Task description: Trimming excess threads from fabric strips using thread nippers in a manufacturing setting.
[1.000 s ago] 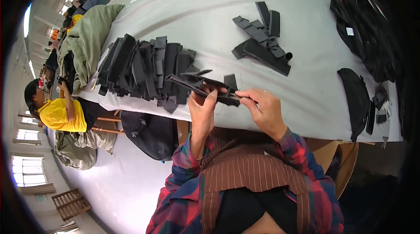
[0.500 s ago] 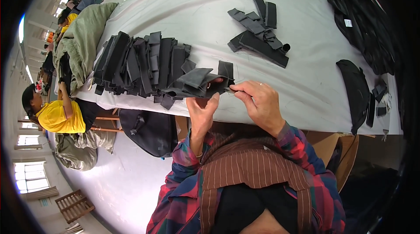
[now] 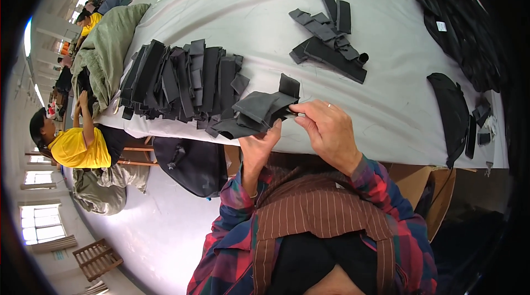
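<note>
Over the front edge of the table, my left hand point(image 3: 260, 149) grips a folded black fabric piece point(image 3: 259, 108), thumb at its near side and the other fingers partly hidden beneath. At the right end of that piece, my right hand point(image 3: 327, 129) is closed in a pinch, with a ring on one finger. Something small seems to sit at its fingertips, but it is too small to name. Left of the held piece, a row of black fabric strips point(image 3: 179, 82) lies packed side by side. A looser pile of black strips point(image 3: 334, 55) lies farther off, right of centre.
The white-covered table point(image 3: 259, 24) carries black fabric bundles point(image 3: 458, 30) and a curved black piece point(image 3: 446, 115) at the right. Green cloth point(image 3: 118, 46) drapes the left end. A person in yellow point(image 3: 83, 146) works at the left. A cardboard box point(image 3: 441, 195) stands below the table.
The held fabric piece has tilted, its folded flap now lying flatter and its left end lower. My hands have barely moved. The person in yellow has raised their hands.
</note>
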Demonstrator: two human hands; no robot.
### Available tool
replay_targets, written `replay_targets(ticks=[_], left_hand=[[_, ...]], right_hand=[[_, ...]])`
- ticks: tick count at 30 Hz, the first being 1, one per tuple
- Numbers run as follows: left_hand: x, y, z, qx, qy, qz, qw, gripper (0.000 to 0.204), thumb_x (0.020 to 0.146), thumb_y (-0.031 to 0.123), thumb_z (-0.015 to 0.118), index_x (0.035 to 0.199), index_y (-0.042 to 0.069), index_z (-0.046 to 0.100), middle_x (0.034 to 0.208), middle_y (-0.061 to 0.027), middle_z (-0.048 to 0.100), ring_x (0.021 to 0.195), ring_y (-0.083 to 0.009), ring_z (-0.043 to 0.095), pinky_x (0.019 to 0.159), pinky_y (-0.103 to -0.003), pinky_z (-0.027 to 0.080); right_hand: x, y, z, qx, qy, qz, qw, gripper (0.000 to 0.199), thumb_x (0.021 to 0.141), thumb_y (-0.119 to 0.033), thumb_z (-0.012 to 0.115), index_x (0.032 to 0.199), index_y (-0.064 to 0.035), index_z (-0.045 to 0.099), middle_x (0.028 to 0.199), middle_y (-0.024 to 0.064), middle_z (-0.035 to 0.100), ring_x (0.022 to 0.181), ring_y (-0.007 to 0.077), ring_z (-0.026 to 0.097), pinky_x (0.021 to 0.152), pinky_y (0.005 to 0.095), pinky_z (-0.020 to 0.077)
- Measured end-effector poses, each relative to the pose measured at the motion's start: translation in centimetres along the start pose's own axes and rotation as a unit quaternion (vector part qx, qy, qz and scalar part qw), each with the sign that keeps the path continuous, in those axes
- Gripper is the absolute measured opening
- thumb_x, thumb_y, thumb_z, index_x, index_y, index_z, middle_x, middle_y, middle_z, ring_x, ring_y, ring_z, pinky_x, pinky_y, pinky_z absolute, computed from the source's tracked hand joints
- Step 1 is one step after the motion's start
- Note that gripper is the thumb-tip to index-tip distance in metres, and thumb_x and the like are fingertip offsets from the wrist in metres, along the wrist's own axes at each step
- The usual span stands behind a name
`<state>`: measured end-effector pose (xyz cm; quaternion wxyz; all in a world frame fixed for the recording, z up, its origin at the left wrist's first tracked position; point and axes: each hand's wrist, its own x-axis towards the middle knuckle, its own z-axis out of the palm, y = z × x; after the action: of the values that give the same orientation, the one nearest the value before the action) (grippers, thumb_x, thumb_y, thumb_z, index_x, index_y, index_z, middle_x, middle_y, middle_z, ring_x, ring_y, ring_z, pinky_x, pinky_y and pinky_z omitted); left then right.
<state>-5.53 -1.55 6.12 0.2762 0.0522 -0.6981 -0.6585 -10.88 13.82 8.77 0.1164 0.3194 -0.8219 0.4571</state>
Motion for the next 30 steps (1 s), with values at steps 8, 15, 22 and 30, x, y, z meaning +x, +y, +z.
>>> replay_targets(ticks=[8,15,22,30], left_hand=[[0.0,-0.3,-0.4,-0.079,0.009,-0.022,0.997,0.038,0.068,-0.008,0.07,0.104,-0.002,0.057,0.099,-0.0079,0.06,0.09,-0.0147,0.057,0.082,-0.027,0.046],[0.1,-0.4,-0.8,-0.031,0.004,-0.026,0.999,0.037,0.07,-0.004,0.066,0.106,-0.004,0.058,0.106,-0.0093,0.061,0.094,-0.0152,0.057,0.086,-0.029,0.044],[-0.1,-0.5,-0.5,-0.066,0.03,-0.055,0.996,0.041,0.067,-0.008,0.071,0.105,-0.003,0.057,0.1,-0.0068,0.061,0.093,-0.0128,0.055,0.087,-0.026,0.041],[-0.1,-0.1,-0.1,-0.037,0.008,-0.027,0.999,0.044,0.067,-0.004,0.068,0.109,-0.003,0.055,0.108,-0.0084,0.058,0.096,-0.0151,0.055,0.086,-0.029,0.043]], right_hand=[[0.2,-0.5,0.2,-0.021,-0.034,-0.018,0.999,0.017,0.082,-0.011,0.061,0.098,-0.0067,0.063,0.078,0.0081,0.059,0.072,0.028,0.056,0.064,0.0377,0.0426],[0.6,-0.6,1.1,-0.024,-0.019,-0.023,0.999,0.018,0.08,-0.008,0.06,0.099,-0.0056,0.062,0.078,0.0088,0.056,0.074,0.0287,0.055,0.064,0.039,0.0428],[0.9,-0.6,2.1,-0.076,-0.029,-0.024,0.996,0.015,0.077,-0.007,0.06,0.092,-0.0053,0.061,0.076,0.0084,0.056,0.074,0.0279,0.057,0.065,0.0389,0.0441],[1.2,-0.9,2.4,-0.101,-0.007,-0.048,0.994,0.015,0.07,-0.008,0.059,0.085,-0.0055,0.059,0.072,0.0082,0.054,0.072,0.0254,0.057,0.062,0.0386,0.0437]])
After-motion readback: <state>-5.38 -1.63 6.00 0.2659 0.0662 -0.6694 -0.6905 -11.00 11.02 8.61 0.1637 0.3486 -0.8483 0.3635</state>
